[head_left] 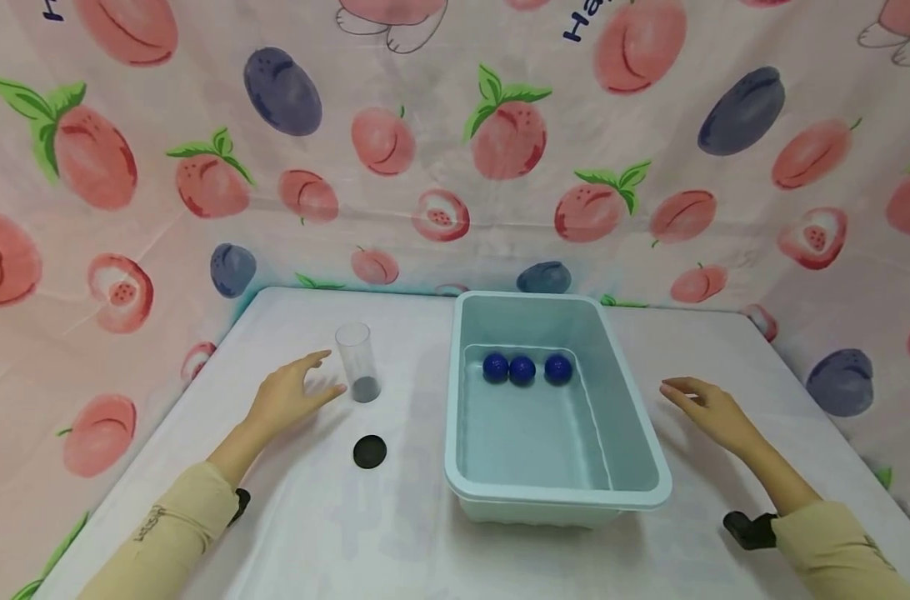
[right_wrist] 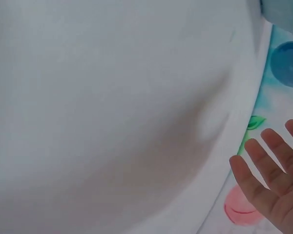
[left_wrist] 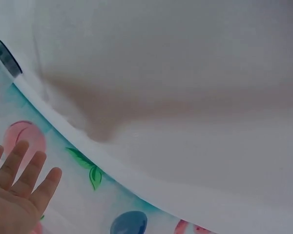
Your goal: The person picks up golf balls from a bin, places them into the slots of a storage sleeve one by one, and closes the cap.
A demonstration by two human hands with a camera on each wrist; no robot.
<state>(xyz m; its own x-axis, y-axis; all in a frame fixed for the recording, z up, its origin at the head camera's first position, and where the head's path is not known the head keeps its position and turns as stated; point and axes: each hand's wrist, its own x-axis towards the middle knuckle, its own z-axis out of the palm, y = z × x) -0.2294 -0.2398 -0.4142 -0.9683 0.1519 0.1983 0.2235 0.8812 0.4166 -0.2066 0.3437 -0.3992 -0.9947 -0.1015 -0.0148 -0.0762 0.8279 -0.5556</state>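
Observation:
Just left of a clear cylinder (head_left: 357, 360) with a dark grey bottom, my left hand (head_left: 290, 396) hovers, thumb and fingers spread apart. That cylinder stands upright on the white table. A round black disc (head_left: 369, 452) lies flat in front of it. Three dark blue balls (head_left: 522, 370) sit in a row toward the far end of a pale blue-green plastic tub (head_left: 558, 496). My right hand (head_left: 708, 410) is held to the right of the tub, apart from it, with nothing in its fingers. Both wrist views show the fingers of the left hand (left_wrist: 19, 195) and right hand (right_wrist: 276, 180) extended.
The white table (head_left: 312, 542) ends at a cloth backdrop (head_left: 440, 108) printed with peaches and dark blue fruit, which rises behind and at both sides. The tub's raised walls stand between my two hands. Black wrist straps show at both sleeves.

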